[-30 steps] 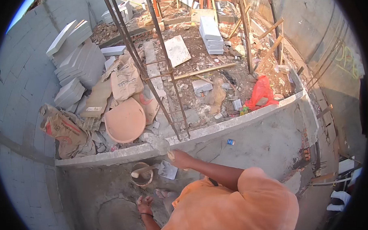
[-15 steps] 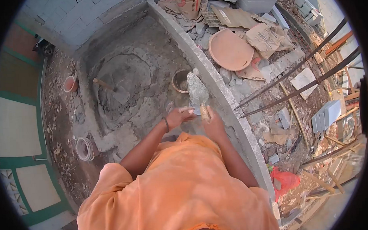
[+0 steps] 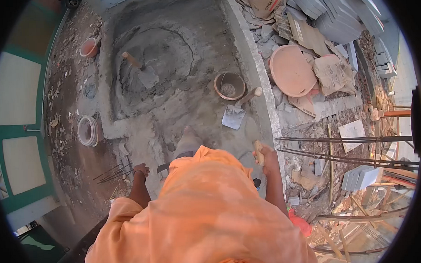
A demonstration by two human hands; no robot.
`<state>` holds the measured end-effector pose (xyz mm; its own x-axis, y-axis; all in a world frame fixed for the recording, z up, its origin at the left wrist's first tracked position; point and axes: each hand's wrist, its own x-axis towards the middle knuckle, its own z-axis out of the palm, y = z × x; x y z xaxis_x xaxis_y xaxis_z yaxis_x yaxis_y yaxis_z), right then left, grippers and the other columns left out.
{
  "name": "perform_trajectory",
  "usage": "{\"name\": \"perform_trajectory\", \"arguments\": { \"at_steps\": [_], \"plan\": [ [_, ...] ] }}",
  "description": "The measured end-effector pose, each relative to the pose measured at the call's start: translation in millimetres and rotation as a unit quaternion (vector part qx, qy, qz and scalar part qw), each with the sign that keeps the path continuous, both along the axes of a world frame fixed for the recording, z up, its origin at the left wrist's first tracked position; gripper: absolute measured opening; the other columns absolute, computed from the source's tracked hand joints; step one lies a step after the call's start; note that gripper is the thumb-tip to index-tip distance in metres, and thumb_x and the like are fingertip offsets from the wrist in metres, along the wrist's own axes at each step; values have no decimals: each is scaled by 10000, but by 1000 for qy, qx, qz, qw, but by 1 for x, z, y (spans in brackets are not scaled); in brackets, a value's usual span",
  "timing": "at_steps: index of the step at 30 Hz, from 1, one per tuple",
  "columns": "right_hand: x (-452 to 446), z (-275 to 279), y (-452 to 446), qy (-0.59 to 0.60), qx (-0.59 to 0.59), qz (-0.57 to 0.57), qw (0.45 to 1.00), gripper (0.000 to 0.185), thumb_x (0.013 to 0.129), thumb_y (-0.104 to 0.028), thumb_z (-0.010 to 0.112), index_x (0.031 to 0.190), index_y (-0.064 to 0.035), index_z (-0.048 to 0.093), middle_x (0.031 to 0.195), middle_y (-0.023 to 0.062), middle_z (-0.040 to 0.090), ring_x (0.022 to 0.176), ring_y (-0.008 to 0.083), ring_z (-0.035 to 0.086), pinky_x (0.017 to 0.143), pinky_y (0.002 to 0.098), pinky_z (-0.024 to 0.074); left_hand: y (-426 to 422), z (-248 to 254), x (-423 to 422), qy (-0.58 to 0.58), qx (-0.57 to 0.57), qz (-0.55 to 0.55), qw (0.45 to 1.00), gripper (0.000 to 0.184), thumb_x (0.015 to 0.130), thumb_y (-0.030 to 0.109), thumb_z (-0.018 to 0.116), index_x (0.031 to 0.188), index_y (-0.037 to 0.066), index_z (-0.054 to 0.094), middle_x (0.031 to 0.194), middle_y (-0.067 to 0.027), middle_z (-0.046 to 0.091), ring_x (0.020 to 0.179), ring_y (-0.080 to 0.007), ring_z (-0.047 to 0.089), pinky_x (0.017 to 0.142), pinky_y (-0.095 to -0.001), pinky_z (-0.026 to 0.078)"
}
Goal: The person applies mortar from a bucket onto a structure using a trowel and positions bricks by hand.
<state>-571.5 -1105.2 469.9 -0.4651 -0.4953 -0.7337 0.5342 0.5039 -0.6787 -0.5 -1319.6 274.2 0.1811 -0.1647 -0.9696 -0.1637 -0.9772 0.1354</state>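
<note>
Edging the far left: a green-framed door (image 3: 24,166) with flat, pale panels.
Pale ringed object (image 3: 87,131): round, on the dirt at left, below a red bucket (image 3: 89,47) in the upper left.
Thin rods (image 3: 114,173): dark, just beside me on the ground.
Left hand (image 3: 141,171): fingers bent; too small for me to tell how far.
Shovel (image 3: 147,78): wooden handle, grey blade on rough mortar, upper left of centre.
Dark bucket (image 3: 237,80): round, some grey stuff inside, above centre.
Flat tool (image 3: 233,117): squarish blade, wooden handle slanting towards the wall.
Right hand (image 3: 268,159): my fingers wrap the tan handle of a trowel (image 3: 258,154), right of centre; its blade blends into the grey mortar.
Low wall (image 3: 261,74): chipped, pale concrete top.
Cement sack (image 3: 265,4): crumpled paper, top right of centre, reading "SEMEN" and more letters; another sack (image 3: 307,105), under a smooth, rounded terracotta slab (image 3: 292,72), also reads "SEMEN".
Steel bars (image 3: 345,140): crossing the right side, blocking some rubble.
Pale blocks (image 3: 360,178): flat-faced, lower right.
</note>
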Motion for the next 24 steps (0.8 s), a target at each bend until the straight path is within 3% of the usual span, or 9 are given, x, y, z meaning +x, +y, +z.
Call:
{"name": "perform_trajectory", "arguments": {
  "at_steps": [2,4,7,9,12,14,18,20,24],
  "plan": [
    [-6,-7,-43,2,6,43,999,424,815,-107,426,1199,69,473,995,143,576,774,192,609,474,263,464,-2,34,-44,19,-53,-48,997,131,778,180,534,891,120,506,882,-95,524,724,-197,518,500,-326,352],
    [-10,-18,-84,-20,-18,30,999,423,819,-107,432,1202,68,470,987,139,575,766,193,610,474,261,462,-18,-7,-47,67,-82,-83,991,115,752,161,540,862,130,528,770,-58,497,765,-185,547,526,-320,399],
    [-18,-44,-142,-43,-35,14,998,372,838,-122,466,1160,62,480,975,132,575,755,198,613,475,263,466,-57,10,-89,91,-189,-148,967,231,824,214,546,1010,76,548,932,-101,576,887,-217,584,702,-327,440],
    [-22,-66,-177,-28,-19,-12,999,344,847,-132,480,1131,62,486,974,133,575,751,200,614,475,265,467,-84,44,-101,101,-232,-117,960,315,873,250,550,1108,40,561,1041,-130,629,969,-238,610,819,-332,466],
    [-39,-124,-222,-50,-17,-50,997,314,837,-121,494,1100,50,493,942,144,570,766,218,618,504,276,491,-114,88,-92,101,-256,-47,960,336,872,279,574,1084,19,560,963,-109,640,842,-195,631,648,-276,487],
    [-52,-156,-251,-65,46,-81,994,290,851,-117,502,1088,50,495,927,143,569,719,214,615,482,271,489,-115,84,-57,52,-280,-11,959,352,875,281,562,1104,14,540,967,-119,639,846,-213,631,656,-280,484],
    [-79,-222,-293,-45,98,-138,984,225,847,-110,535,1018,36,511,846,127,571,605,204,596,438,272,472,-65,86,2,-70,-219,77,970,315,871,245,550,1084,15,523,988,-130,632,857,-245,633,668,-312,494],
    [-94,-254,-304,-37,141,-114,983,209,843,-125,552,990,22,530,817,113,572,601,195,588,445,271,477,-21,84,21,-125,-109,134,977,325,868,222,541,1120,19,501,991,-138,624,852,-249,635,642,-312,501],
    [-136,-320,-332,-10,170,-57,984,195,822,-156,591,940,-1,575,822,82,571,648,175,578,478,261,494,24,132,-18,-146,20,94,985,308,873,209,541,1131,43,519,922,-108,635,740,-215,624,552,-317,481]
  ]
}}
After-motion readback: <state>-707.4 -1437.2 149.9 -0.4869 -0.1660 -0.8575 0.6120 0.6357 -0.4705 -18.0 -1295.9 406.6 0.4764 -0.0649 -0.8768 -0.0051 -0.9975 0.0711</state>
